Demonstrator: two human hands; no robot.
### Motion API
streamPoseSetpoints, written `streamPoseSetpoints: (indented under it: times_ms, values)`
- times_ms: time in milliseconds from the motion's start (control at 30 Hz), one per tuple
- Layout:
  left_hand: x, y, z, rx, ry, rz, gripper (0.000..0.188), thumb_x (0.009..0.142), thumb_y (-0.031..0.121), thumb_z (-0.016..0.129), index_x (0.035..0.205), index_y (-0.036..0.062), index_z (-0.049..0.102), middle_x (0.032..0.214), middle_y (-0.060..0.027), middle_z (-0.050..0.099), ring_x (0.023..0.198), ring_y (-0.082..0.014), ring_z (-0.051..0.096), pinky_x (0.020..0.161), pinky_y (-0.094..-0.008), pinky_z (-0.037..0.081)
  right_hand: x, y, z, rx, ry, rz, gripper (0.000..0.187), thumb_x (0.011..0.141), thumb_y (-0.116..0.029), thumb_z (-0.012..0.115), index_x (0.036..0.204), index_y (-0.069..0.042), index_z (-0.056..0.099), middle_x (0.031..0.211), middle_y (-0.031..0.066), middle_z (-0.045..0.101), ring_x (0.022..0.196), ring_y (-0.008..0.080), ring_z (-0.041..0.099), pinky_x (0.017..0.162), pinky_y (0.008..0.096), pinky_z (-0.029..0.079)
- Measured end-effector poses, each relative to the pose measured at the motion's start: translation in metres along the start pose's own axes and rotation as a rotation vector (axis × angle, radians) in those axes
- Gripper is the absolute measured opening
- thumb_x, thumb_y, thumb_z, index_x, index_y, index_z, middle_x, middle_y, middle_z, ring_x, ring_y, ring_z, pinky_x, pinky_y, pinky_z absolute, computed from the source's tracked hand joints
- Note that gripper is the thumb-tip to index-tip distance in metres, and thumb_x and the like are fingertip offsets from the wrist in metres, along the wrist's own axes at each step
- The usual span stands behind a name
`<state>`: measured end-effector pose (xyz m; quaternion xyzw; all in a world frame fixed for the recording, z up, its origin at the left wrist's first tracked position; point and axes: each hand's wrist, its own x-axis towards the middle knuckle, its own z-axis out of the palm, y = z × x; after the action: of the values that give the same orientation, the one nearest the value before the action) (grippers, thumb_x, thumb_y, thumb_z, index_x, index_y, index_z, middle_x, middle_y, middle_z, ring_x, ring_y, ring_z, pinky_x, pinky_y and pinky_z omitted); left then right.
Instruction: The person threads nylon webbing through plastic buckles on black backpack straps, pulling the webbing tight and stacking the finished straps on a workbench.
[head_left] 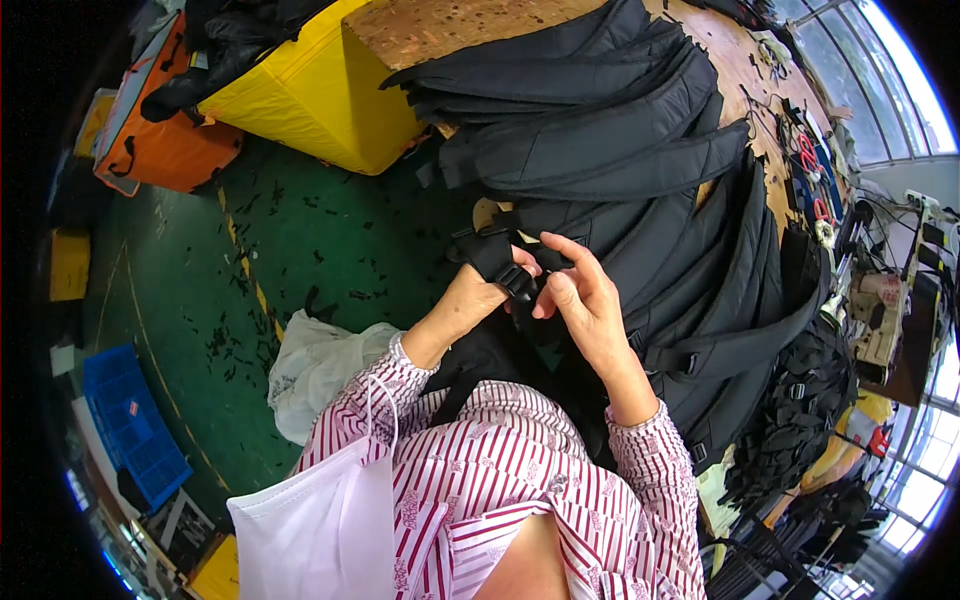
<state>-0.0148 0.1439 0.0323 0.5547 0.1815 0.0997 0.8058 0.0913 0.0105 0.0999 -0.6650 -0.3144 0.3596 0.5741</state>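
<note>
My left hand (pixel 468 306) is closed around a black webbing strap (pixel 484 252), and a black plastic buckle (pixel 517 282) sits on the webbing by its fingers. Close beside it on the right, my right hand (pixel 592 312) has its thumb and lower fingers brought together at the black strap material, with the index finger raised along its upper side. What lies between those fingertips is partly hidden. Just beyond and right of both hands is a large pile of padded black shoulder straps (pixel 600 150), fanned over one another.
The pile rests on a wooden table (pixel 440 35). Scissors with red handles (pixel 808 152) lie at its far right, near a sewing machine (pixel 878 315). On the left are a yellow bin (pixel 320 95), an orange bag (pixel 170 145), a blue crate (pixel 135 425) and black scraps on the green floor (pixel 330 220).
</note>
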Motion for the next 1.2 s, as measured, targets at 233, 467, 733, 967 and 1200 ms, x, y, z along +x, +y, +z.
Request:
streamPoseSetpoints:
  times_ms: [233, 467, 733, 967, 1200]
  values:
    - [0.002, -0.011, 0.0, -0.051, -0.029, 0.014, 0.019, 0.088, 0.012, 0.065, 0.105, 0.0058, 0.06, 0.087, 0.002, 0.06, 0.072, -0.0054, 0.056, 0.056, -0.0199, 0.045, 0.008, 0.01, 0.001, -0.482, -0.102, -0.133, 0.034, 0.081, -0.015, 0.07, 0.113, -0.004, 0.062, 0.105, 0.0131, 0.067, 0.063, 0.0205, 0.055, 0.066, 0.0325, 0.047]
    - [0.003, -0.013, -0.001, 0.026, -0.078, -0.037, 0.031, 0.08, -0.005, 0.059, 0.11, 0.0023, 0.057, 0.1, -0.003, 0.061, 0.093, -0.0122, 0.058, 0.084, -0.0257, 0.046, 0.008, 0.015, 0.001, -0.453, -0.132, 0.006, 0.023, 0.081, -0.013, 0.069, 0.098, -0.003, 0.059, 0.102, 0.0126, 0.067, 0.062, 0.0231, 0.053, 0.064, 0.0351, 0.046]
    - [0.015, -0.009, 0.0, 0.087, -0.074, 0.108, 0.024, 0.086, -0.003, 0.053, 0.109, 0.0003, 0.057, 0.1, -0.0037, 0.061, 0.093, -0.0112, 0.057, 0.085, -0.0256, 0.046, 0.008, 0.018, 0.0, -0.396, -0.005, -0.07, 0.017, 0.089, -0.013, 0.065, 0.097, -0.002, 0.053, 0.065, 0.0044, 0.054, 0.062, 0.0081, 0.05, 0.059, 0.0248, 0.042]
    - [0.011, -0.008, 0.002, -0.173, -0.084, 0.065, 0.023, 0.092, 0.003, 0.047, 0.114, -0.0007, 0.054, 0.113, -0.0078, 0.057, 0.105, -0.0149, 0.055, 0.094, -0.0289, 0.042, 0.008, 0.021, -0.002, -0.287, 0.051, 0.004, 0.017, 0.093, -0.016, 0.061, 0.091, -0.002, 0.051, 0.067, -0.0027, 0.054, 0.065, 0.0043, 0.049, 0.06, 0.0217, 0.042]
    - [0.005, -0.002, 0.003, 0.061, -0.142, 0.166, 0.026, 0.094, 0.009, 0.055, 0.118, 0.0002, 0.053, 0.11, -0.0082, 0.058, 0.097, -0.0146, 0.057, 0.086, -0.026, 0.046, 0.008, 0.022, -0.001, -0.265, 0.128, 0.004, 0.019, 0.093, -0.017, 0.061, 0.088, -0.002, 0.05, 0.064, -0.002, 0.052, 0.061, 0.0037, 0.047, 0.056, 0.0202, 0.04]
